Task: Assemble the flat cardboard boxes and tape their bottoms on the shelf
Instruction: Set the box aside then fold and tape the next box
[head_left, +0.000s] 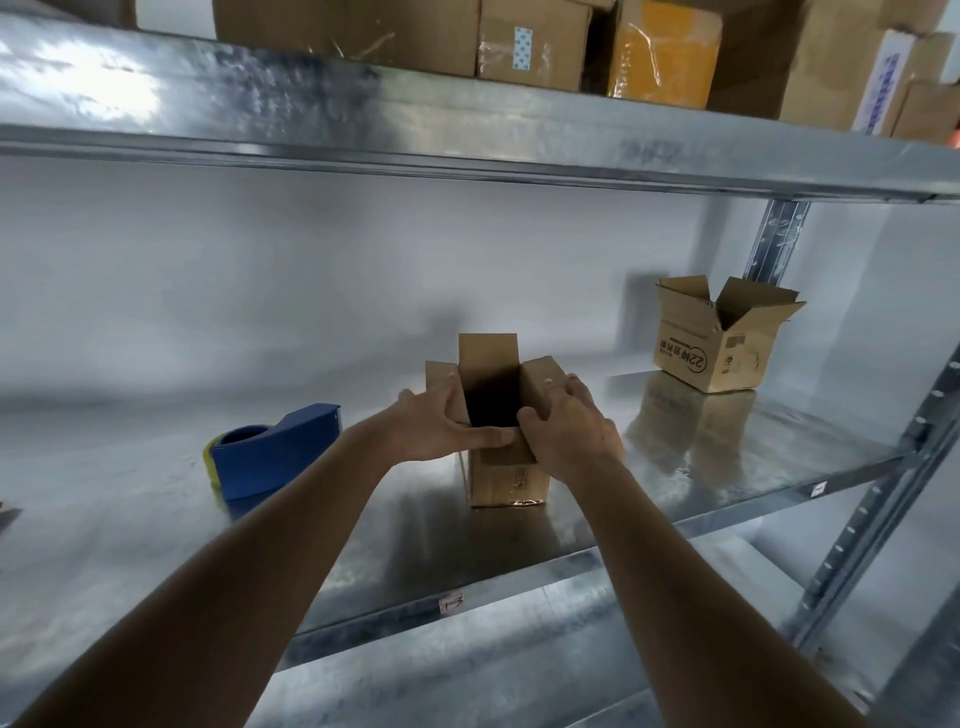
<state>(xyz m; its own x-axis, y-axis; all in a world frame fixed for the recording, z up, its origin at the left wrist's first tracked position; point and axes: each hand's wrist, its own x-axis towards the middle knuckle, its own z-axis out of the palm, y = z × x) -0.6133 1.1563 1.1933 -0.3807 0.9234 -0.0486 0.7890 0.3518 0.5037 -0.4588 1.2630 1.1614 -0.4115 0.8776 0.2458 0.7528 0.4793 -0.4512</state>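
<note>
A small brown cardboard box (511, 480) stands upright on the metal shelf (363, 545), its top flaps open and its inside dark. My left hand (441, 421) grips the left flap and the near rim, thumb across the front edge. My right hand (571, 423) grips the right flap, fingers curled over its top. The far flap sticks straight up. A blue tape dispenser (275, 449) with a yellowish roll sits on the shelf to the left of the box.
A second assembled box (711, 343) with open flaps and printed lettering stands at the shelf's back right. The upper shelf (467, 130) carries several taped parcels. A perforated steel upright (878, 493) runs down the right side.
</note>
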